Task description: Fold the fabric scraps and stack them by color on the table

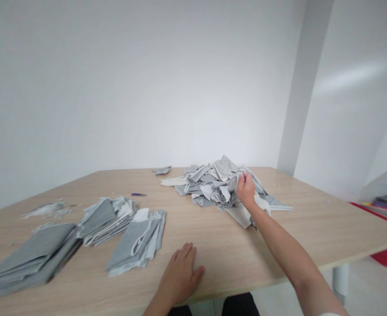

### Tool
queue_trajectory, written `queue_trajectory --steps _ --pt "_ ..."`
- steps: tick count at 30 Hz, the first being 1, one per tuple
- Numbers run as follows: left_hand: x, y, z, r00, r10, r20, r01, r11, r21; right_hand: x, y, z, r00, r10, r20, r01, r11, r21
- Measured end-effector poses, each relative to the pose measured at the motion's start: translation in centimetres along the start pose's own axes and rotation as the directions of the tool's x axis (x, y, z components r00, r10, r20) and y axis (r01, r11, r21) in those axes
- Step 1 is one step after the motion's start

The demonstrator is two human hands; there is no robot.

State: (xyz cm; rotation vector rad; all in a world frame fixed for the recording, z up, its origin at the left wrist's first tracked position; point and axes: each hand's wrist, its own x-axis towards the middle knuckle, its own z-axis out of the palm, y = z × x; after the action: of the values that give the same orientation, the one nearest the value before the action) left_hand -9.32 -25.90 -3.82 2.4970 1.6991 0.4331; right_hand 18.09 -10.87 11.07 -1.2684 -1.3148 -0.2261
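Observation:
A tangled heap of grey and off-white fabric pieces (209,186) lies toward the back of the table. My right hand (245,188) is closed at the heap's right front, gripping a light fabric piece (240,214) whose lower part hangs down toward the tabletop. My left hand (181,272) rests flat on the wood near the front edge, fingers stretched out and holding nothing. Just left of it is a loosely folded stack of grey cloth (134,243).
Farther left are another fabric stack (106,219) and a larger folded grey stack (32,256). White scraps (48,210) lie behind them. A small purple tool (138,194) and a small grey fabric bundle (161,170) lie farther back. Red and coloured material (386,206) sits beyond the table's right edge.

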Motion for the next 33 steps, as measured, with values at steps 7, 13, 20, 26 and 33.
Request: queue_trajectory --steps 7,13,20,26,33 --pt "-0.1 -0.6 0.4 0.973 -0.003 -0.231 -0.029 0.99 -0.136 -0.5 -5.9 -3.2 0.988 -0.123 -0.092 0.147 0.937 0.317" --pt "0.1 2.5 -2.7 0.873 0.035 -0.486 -0.16 0.963 -0.219 -4.0 -10.5 -4.4 0.984 -0.136 0.111 0.062 0.86 0.507" --pt "3.4 6.7 -7.5 0.711 0.039 -0.702 -0.205 0.966 -0.155 -8.0 -14.5 -4.5 0.884 -0.147 0.443 -0.239 0.673 0.7" --pt "3.8 5.2 -8.6 0.459 0.005 -0.888 -0.222 0.969 -0.109 -10.2 -15.9 -5.4 0.741 -0.127 0.659 -0.528 0.497 0.689" --pt "2.9 3.8 -10.3 0.586 -0.072 -0.807 -0.393 0.846 -0.361 -10.4 -15.7 -5.3 0.747 -0.173 0.642 -0.476 0.536 0.697"
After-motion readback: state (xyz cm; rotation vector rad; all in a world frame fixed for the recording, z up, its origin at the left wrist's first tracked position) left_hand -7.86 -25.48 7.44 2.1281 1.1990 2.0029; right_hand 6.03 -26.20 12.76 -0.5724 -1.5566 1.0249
